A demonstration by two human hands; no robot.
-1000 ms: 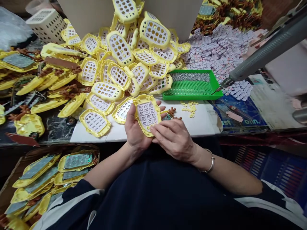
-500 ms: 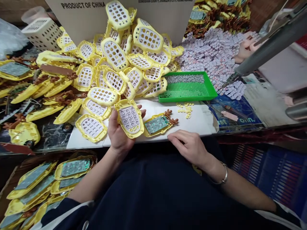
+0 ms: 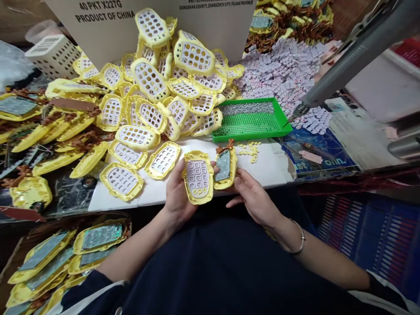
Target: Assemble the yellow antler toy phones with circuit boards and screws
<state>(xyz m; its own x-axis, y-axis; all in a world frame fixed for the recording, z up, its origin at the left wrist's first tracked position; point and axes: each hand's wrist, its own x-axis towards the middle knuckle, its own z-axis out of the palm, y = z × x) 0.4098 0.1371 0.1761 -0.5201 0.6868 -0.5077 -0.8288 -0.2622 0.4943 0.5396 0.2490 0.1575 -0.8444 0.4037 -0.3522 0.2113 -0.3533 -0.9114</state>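
Observation:
My left hand (image 3: 177, 194) grips a yellow plastic shell with a white keypad sheet (image 3: 198, 177) set in its holes, held face up just over the table's front edge. My right hand (image 3: 252, 195) holds a second yellow shell with a grey circuit board and brown antlers (image 3: 225, 166), lifted upright beside the first; the two pieces nearly touch. A big heap of empty yellow grid shells (image 3: 157, 92) lies behind my hands on the white board (image 3: 262, 164).
A green tray (image 3: 251, 127) with small silver screws sits behind at right. A hanging electric screwdriver (image 3: 344, 65) points at it. Pale keypad sheets (image 3: 282, 70) are piled further back. A box of finished yellow pieces (image 3: 65, 249) stands low at left, a cardboard carton (image 3: 108, 22) behind.
My right hand picked the circuit-board shell off the white board and raised it upright. My left hand brought the keypad shell right, next to it.

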